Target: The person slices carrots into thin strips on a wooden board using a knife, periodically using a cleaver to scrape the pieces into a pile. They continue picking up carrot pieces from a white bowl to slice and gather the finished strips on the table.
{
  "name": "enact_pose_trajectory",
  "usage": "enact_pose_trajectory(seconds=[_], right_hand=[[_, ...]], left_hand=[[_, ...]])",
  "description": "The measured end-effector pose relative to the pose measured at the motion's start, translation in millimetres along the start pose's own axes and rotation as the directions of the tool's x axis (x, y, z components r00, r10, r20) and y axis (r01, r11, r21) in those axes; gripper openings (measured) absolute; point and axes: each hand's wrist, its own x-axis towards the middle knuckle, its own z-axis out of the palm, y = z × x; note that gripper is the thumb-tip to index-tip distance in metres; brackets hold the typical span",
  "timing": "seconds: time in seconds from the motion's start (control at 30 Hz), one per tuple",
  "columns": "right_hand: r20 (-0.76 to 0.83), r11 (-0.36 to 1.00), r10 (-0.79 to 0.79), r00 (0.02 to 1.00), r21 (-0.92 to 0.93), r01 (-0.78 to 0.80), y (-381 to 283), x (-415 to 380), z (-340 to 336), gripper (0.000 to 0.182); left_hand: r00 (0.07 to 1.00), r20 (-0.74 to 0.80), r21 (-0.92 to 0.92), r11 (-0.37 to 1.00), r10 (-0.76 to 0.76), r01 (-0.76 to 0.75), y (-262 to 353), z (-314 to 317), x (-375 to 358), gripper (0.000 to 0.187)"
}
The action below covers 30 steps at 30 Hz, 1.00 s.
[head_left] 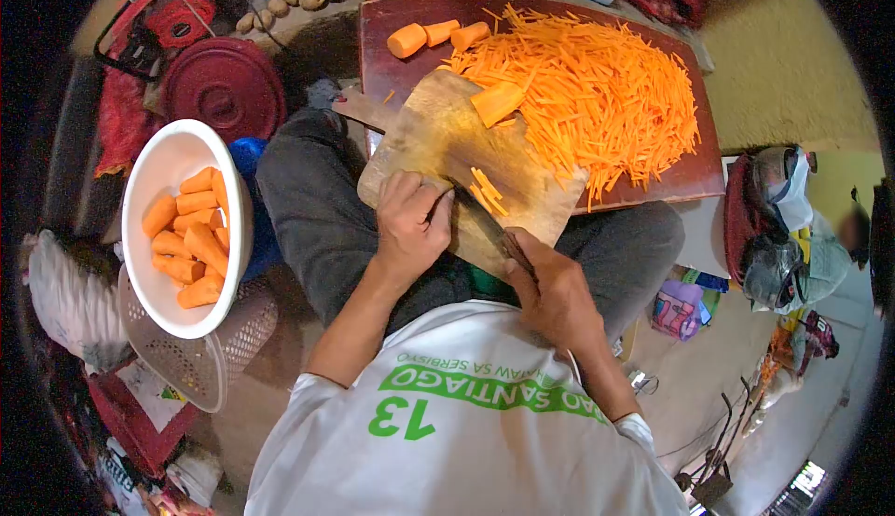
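Head view is the one view I have from far away. I see the right hand [557, 292] wrapped around the handle of a knife [491, 227]. The left hand [410, 213] rests on the cutting board [410, 138], just beside the blade, with its fingers bent. I can't tell what, if anything, is under them.

A few carrot sticks [488, 192] lie on the board, near the blade and a bit ahead of both hands. Farther ahead, a carrot block [497, 104] lies on the board, next to a big pile of carrot strips [606, 96]. That pile is ahead of the right hand, mostly on the table [378, 22]. A white bowl [140, 264] with carrots [205, 246] is well to the left of the left hand.

What scares me most is a cut. The left thumb looks very near the blade, so if the knife slips, it could nick the skin. The board's near edge seems to hang over the lap, so a hard push there could make it tip. A bump might then send loose sticks sliding down.
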Motion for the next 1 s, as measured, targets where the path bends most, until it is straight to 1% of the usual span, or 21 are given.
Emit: enact_pose_trajectory(seconds=[0.07,0.17,0.2,0.3,0.33,0.43,0.47,0.57,0.67,0.77,0.87,0.97,1.0], right_hand=[[0.060,0.997,0.067,0.996,-0.047,-0.064,-2,8,-20,0.033],[-0.117,0.994,-0.077,0.990,-0.088,0.067,38,11,-26,0.033],[-0.102,0.998,-0.014,0.995,-0.070,0.007,38,17,-36,0.033],[-0.105,0.987,0.083,0.991,-0.131,-0.097,42,28,-59,0.034],[-0.152,0.981,0.083,0.985,-0.160,-0.108,57,27,-59,0.037],[-0.210,0.979,-0.027,0.977,-0.205,-0.017,72,31,-74,0.038],[-0.194,0.977,-0.049,0.980,-0.215,0.006,78,32,-79,0.043],[-0.207,0.956,-0.095,0.974,-0.291,0.031,85,32,-90,0.040],[-0.190,0.939,-0.127,0.974,-0.340,0.055,92,35,-104,0.038],[-0.240,0.904,-0.217,0.946,-0.415,0.102,99,39,-117,0.038],[-0.280,0.911,-0.159,0.947,-0.411,0.032,102,46,-135,0.037],[-0.366,0.935,-0.166,0.916,-0.353,0.029,112,54,-148,0.037],[-0.388,0.956,-0.118,0.914,-0.293,-0.001,112,56,-153,0.037]], left_hand=[[0.999,0.047,0.022,1.000,0.009,-0.010,-1,-1,0,0.012],[0.995,0.095,0.042,0.999,0.027,-0.031,-2,2,-2,0.012],[0.993,0.110,0.048,0.998,0.036,-0.041,-2,4,-3,0.013],[0.987,0.147,0.068,0.994,0.069,-0.080,-2,6,-3,0.013],[0.984,0.156,0.077,0.993,0.081,-0.094,-2,6,-2,0.013],[0.981,0.174,0.110,0.988,0.088,-0.108,2,7,0,0.013],[0.980,0.179,0.122,0.987,0.085,-0.108,3,7,0,0.013],[0.968,0.240,0.174,0.978,0.071,-0.115,5,6,-1,0.014],[0.967,0.226,0.194,0.967,0.119,-0.164,4,10,-1,0.014],[0.970,0.209,0.188,0.968,0.127,-0.168,3,13,0,0.014],[0.968,0.218,0.189,0.967,0.126,-0.168,4,13,1,0.014],[0.967,0.228,0.193,0.968,0.115,-0.160,5,13,1,0.015],[0.968,0.225,0.192,0.968,0.115,-0.159,5,14,1,0.015]])
